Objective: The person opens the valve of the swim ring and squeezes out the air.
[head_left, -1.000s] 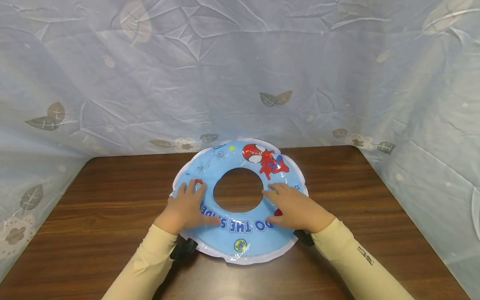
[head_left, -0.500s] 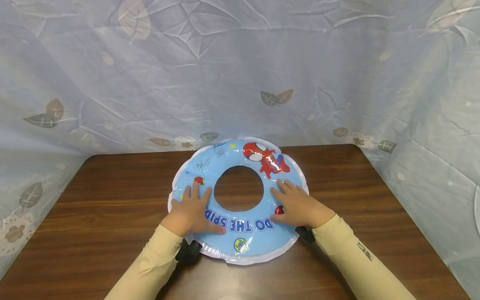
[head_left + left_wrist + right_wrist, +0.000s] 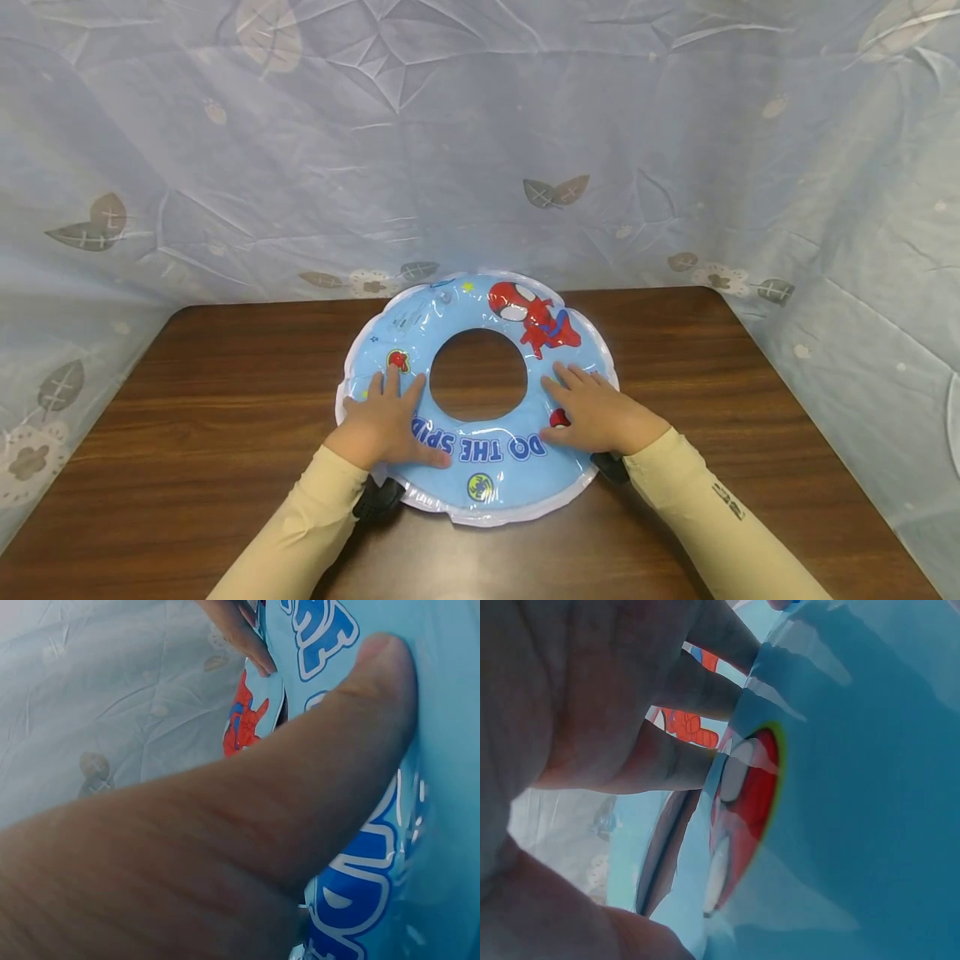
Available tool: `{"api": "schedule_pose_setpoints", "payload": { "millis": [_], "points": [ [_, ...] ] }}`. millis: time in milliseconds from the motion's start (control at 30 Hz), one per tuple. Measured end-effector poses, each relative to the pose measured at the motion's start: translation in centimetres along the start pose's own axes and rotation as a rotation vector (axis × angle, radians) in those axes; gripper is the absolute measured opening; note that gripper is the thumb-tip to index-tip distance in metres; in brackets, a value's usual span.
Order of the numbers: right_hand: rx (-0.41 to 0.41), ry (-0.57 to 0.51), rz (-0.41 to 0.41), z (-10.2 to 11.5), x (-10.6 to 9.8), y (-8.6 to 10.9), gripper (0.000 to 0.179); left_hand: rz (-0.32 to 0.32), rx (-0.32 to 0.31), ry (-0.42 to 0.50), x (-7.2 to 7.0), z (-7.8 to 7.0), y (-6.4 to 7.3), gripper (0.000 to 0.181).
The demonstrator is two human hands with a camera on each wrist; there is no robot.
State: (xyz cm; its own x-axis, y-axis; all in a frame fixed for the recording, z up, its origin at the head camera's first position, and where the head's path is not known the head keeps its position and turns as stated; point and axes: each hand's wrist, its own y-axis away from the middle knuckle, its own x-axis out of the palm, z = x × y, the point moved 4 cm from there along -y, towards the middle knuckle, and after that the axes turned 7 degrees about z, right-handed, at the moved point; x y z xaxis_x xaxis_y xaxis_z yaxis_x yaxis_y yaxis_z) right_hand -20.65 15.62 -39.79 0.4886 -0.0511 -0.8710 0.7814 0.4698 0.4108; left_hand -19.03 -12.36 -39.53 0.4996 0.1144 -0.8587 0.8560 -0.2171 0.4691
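A light blue inflatable swim ring (image 3: 510,492) with a white rim lies flat on the wooden table, its lettering upside down in the head view and a red cartoon figure printed at the far right. On its left side rests my left hand (image 3: 382,429), fingers spread and straight. My right hand (image 3: 600,412) lies on the ring's right side, fingers also extended. In the left wrist view the thumb (image 3: 375,690) touches the blue surface beside the letters. Several fingertips of the right hand (image 3: 682,757) meet the ring (image 3: 870,787) near a red printed face in the right wrist view.
The dark brown wooden table (image 3: 210,400) runs out on both sides of the ring. A grey-blue curtain (image 3: 465,150) with leaf prints hangs behind it and along the sides. A black strap piece (image 3: 378,500) sits under the left wrist.
My left hand has shifted slightly right and turned on the ring, its fingers spreading wider. The right hand has moved a little right, away from the hole. Over the last half second both stay nearly still.
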Motion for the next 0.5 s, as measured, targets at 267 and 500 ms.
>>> {"api": "schedule_pose_setpoints", "payload": {
  "millis": [267,500],
  "points": [
    [0.018,-0.029,0.029,-0.03,0.0,0.04,0.086,0.013,0.008,0.011,-0.1,0.02,-0.12,0.128],
    [0.04,-0.062,0.055,0.07,0.07,0.14,0.087,0.026,0.016,0.027,0.22,0.44,-0.56,0.129]
  ]
}}
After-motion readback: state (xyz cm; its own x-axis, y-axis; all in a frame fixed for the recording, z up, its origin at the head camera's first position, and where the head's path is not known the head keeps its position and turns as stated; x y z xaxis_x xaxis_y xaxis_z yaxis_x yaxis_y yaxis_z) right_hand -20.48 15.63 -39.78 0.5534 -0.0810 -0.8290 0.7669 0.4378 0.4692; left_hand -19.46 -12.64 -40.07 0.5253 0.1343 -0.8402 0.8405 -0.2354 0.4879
